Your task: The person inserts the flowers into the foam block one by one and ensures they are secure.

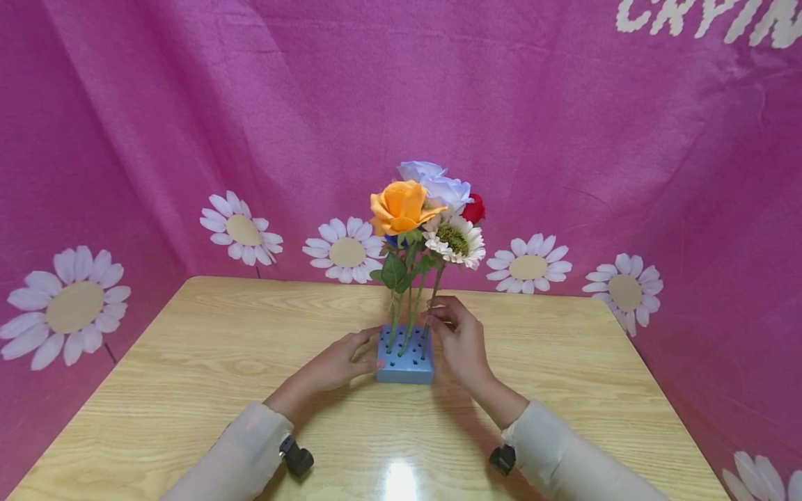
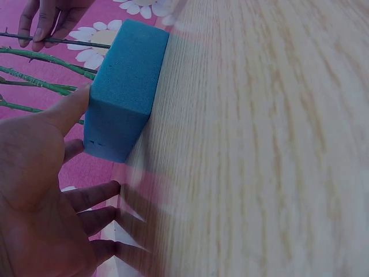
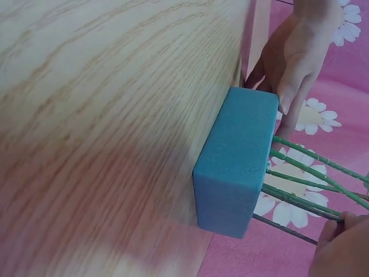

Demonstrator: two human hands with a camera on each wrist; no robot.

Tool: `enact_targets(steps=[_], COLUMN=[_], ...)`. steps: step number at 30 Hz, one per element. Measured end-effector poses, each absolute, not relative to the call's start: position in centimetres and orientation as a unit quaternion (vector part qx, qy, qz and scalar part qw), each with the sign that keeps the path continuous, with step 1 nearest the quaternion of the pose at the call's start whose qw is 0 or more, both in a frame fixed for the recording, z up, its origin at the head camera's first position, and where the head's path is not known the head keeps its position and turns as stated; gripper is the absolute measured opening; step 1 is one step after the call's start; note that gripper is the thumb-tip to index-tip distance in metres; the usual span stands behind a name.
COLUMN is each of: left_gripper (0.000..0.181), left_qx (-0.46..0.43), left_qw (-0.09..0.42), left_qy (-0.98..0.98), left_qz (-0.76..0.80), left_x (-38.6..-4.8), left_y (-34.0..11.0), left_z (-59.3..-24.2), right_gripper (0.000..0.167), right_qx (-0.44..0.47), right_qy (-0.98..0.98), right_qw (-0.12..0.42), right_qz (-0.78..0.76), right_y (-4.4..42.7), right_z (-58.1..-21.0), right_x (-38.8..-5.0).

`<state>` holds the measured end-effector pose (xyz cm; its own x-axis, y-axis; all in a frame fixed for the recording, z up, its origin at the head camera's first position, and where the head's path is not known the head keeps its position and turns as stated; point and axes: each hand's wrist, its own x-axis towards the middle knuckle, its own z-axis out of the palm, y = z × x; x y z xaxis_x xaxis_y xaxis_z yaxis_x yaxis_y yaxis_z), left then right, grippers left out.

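A light blue foam block point(image 1: 405, 376) with rows of holes in its top stands on the table, holding several upright artificial flowers. My right hand point(image 1: 462, 341) pinches the dark stem of the white sunflower-like bloom point(image 1: 455, 241); that stem's lower end meets a hole on the block's right side. At the block's left, my left hand point(image 1: 338, 360) rests its thumb on the top near the front corner. Its other fingers are spread, as the left wrist view shows. Behind the white flower are an orange rose point(image 1: 401, 207), pale blue roses point(image 1: 446, 191) and a red rose point(image 1: 476, 209).
The wood-grain table point(image 1: 238, 348) reaches back to a pink curtain point(image 1: 313, 104) printed with large white daisies point(image 1: 243, 229). Small black cameras point(image 1: 296, 457) sit at both wrists. Green leaves point(image 1: 395, 271) spread from the stems beneath the orange rose.
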<state>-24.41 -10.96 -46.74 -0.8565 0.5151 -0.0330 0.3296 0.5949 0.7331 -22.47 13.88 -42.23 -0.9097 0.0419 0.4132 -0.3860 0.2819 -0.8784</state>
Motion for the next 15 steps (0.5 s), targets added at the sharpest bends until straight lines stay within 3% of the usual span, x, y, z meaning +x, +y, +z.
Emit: enact_targets(steps=[15], left_gripper=[0.075], left_qx=[0.236], left_qw=[0.122], left_qy=[0.884], left_qz=[0.385], left_x=[-24.34], left_y=[-10.94], left_z=[-46.57], right_gripper=[0.023], right_qx=[0.109], right_qy=[-0.772], right_qw=[0.196], right_qz=[0.594], right_y=[13.28], right_z=[-42.63], right_x=[-22.48])
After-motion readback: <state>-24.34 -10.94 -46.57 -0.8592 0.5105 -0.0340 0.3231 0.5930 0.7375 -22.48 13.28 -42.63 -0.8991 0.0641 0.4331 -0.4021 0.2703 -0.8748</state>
